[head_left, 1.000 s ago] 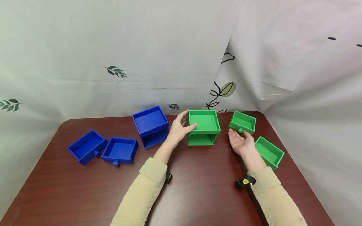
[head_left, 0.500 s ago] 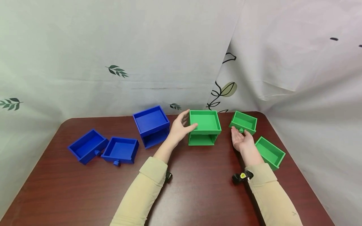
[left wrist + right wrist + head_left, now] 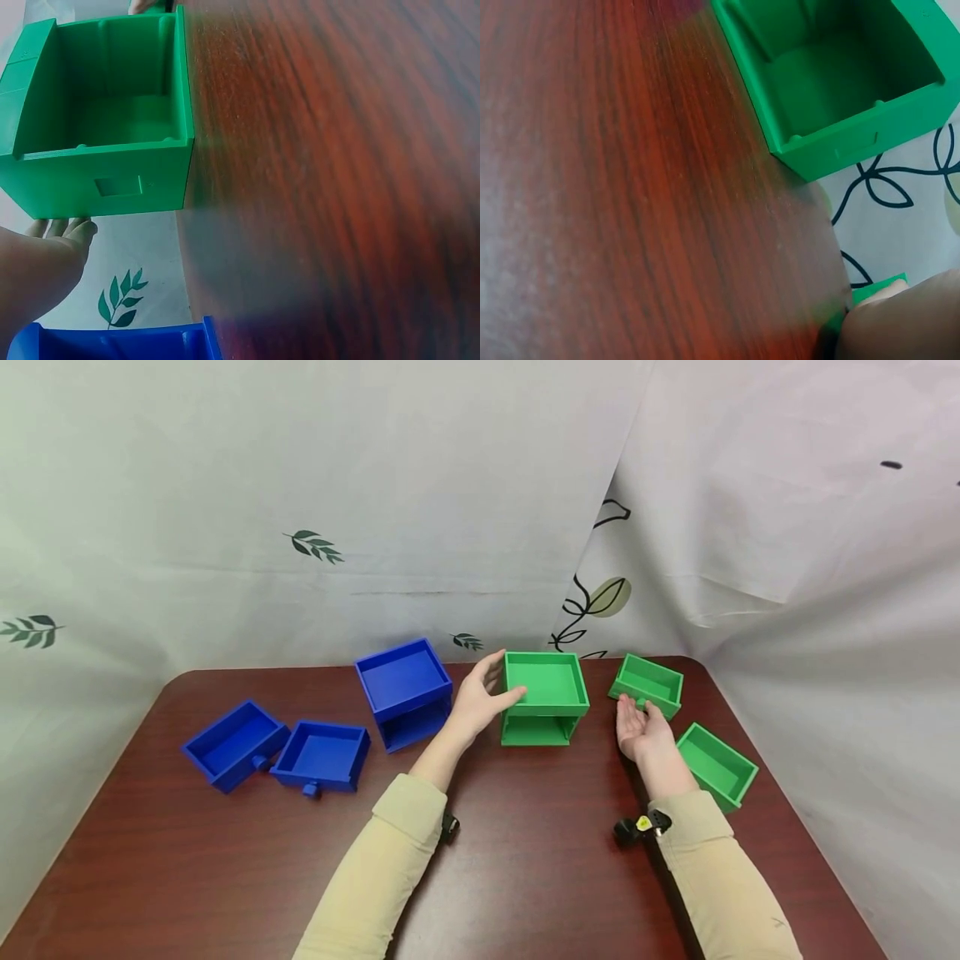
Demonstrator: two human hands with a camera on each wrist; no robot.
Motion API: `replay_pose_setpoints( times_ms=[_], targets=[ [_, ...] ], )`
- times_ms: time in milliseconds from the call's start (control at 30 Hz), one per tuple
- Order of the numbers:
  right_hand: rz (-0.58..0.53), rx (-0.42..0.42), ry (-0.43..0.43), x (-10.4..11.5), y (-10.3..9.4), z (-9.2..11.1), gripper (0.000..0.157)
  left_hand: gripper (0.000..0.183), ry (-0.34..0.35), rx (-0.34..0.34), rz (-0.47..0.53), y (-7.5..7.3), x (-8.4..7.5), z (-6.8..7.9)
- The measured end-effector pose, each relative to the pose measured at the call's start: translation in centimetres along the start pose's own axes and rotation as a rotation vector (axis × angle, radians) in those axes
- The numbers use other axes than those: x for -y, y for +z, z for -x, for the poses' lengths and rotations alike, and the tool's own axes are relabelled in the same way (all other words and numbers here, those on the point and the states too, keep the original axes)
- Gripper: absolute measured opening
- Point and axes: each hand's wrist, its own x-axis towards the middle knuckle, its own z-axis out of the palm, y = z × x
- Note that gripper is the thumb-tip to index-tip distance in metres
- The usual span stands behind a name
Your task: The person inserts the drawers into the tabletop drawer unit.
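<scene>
A green two-drawer cabinet shell [image 3: 536, 731] with a tray top stands at the table's back middle. My left hand [image 3: 472, 702] holds its left side, thumb over the top rim and fingers along the side wall. In the left wrist view the shell's front opening [image 3: 112, 112] faces the camera, with fingertips behind its left wall. My right hand [image 3: 643, 735] is palm up, its fairly straight fingers and thumb on either side of the small knob at the front of a green drawer [image 3: 648, 681]. In the right wrist view only a bit of that drawer [image 3: 881, 286] shows past the hand.
A second green drawer [image 3: 718, 764] lies right of my right wrist, partly behind the forearm. To the left stand a blue cabinet shell [image 3: 401, 681] and two blue drawers, one angled [image 3: 236, 743] and one facing front [image 3: 322, 756]. A pale cloth [image 3: 450, 485] hangs behind the table.
My right hand has moved slightly forward, its fingertips now right at the green drawer's knob. The left hand keeps its place on the green shell, and the drawers stay where they were.
</scene>
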Motion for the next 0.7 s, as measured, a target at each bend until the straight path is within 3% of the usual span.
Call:
replay_pose_setpoints(
  times_ms=[233, 700],
  targets=[
    [0.061, 0.038, -0.030, 0.2, -0.2, 0.0, 0.033, 0.079, -0.003, -0.003, 0.024, 0.1, 0.0, 0.1],
    [0.143, 0.112, -0.055, 0.2, 0.2, 0.9, 0.029, 0.077, 0.031, -0.012, 0.058, 0.2, 0.5, -0.1]
  ],
)
